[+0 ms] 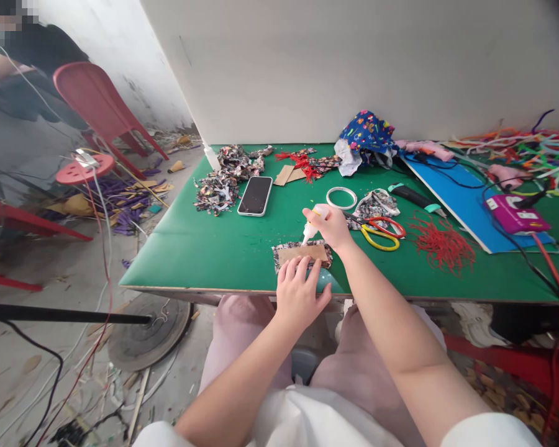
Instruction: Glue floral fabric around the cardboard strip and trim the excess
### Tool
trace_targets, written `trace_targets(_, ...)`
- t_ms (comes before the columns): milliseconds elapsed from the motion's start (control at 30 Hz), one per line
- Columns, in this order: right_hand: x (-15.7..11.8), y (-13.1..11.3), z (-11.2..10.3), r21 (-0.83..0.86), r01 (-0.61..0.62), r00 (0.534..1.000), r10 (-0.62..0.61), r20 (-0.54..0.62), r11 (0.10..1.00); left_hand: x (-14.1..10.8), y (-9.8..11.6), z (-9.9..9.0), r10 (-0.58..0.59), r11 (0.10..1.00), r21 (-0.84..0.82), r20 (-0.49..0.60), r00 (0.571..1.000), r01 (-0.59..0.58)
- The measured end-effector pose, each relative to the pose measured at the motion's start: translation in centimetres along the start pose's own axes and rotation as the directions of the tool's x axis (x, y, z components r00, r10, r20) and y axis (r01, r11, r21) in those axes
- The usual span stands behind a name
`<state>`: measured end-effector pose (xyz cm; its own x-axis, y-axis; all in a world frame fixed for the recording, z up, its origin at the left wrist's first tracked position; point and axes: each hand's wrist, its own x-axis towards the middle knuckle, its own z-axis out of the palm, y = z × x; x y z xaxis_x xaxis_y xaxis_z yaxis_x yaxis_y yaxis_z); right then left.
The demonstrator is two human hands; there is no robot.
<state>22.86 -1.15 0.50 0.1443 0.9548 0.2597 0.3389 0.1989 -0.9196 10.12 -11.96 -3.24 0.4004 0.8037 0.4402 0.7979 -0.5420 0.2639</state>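
Observation:
In the head view, my right hand (334,226) is closed around a white glue bottle (311,231), tilted with its nozzle down at the far edge of a brown cardboard strip (294,253). The strip lies on a dark patterned piece of fabric (327,249) near the table's front edge. My left hand (299,287) rests with fingers spread, its fingertips on the near edge of the cardboard. Just right of my right hand lie scissors (382,233) with red and yellow handles. A roll of white tape (341,198) sits beyond the bottle.
On the green table (177,248) are a phone (255,195), fabric scraps (218,186), a utility knife (414,198), red threads (442,245), a blue board (466,205) and a purple power strip (517,214) with cables. A person sits at the far left near a red chair (95,102).

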Motion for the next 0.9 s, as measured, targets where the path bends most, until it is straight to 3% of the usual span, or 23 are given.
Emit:
trace_targets(267, -0.37, -0.41, -0.05, -0.144, 0.050, 0.999, -0.050, 0.003, 0.988, -0.04, 0.02, 0.01, 0.001, 1.000, 0.007, 0.004, 1.000, -0.001)
trace_targets(900, -0.40, 0.32, -0.12, -0.165, 0.050, 0.999, -0.045, 0.030, 0.985, -0.10, -0.06, 0.15, 0.000, 1.000, 0.003, -0.006, 1.000, 0.000)
